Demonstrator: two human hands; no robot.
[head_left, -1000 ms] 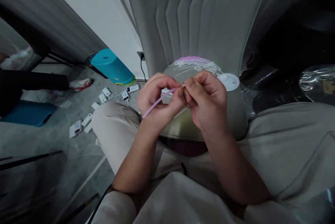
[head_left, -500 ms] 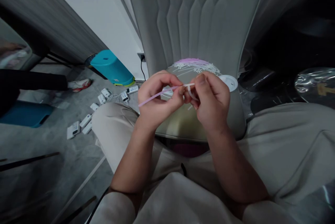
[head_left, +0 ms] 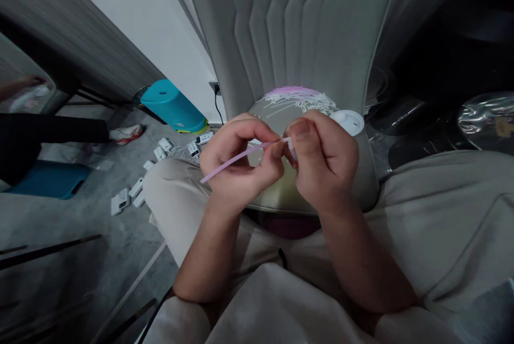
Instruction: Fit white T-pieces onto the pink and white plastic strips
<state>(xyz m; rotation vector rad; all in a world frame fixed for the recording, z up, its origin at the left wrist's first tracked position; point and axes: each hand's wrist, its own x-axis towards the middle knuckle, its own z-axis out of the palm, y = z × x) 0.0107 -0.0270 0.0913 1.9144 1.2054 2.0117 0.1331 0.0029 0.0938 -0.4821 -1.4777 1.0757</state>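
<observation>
My left hand (head_left: 243,159) pinches a thin pink plastic stick (head_left: 233,160) between thumb and forefinger; its long end slants down to the left across the palm. Close against those fingertips, my right hand (head_left: 325,156) is closed on a small white plastic piece (head_left: 290,147), mostly covered by the thumb and fingers. The stick's right end meets the white piece between the two hands; whether they are joined I cannot tell. Behind the hands, on the grey chair seat (head_left: 277,186), lies a pile of pink and white sticks (head_left: 299,97), beside a round white lid-like disc (head_left: 348,121).
A turquoise bin (head_left: 174,105) stands by the wall socket (head_left: 214,87). White box-shaped devices (head_left: 120,201) with cables are scattered on the floor at left. Another person's leg (head_left: 68,134) and a blue stool-like object (head_left: 52,179) are further left. Clear plastic wrapping (head_left: 488,121) lies at right.
My right hand has closed further over the white piece, hiding most of its loop. The pink stick's free end has dropped slightly down and left. The view has shifted a little.
</observation>
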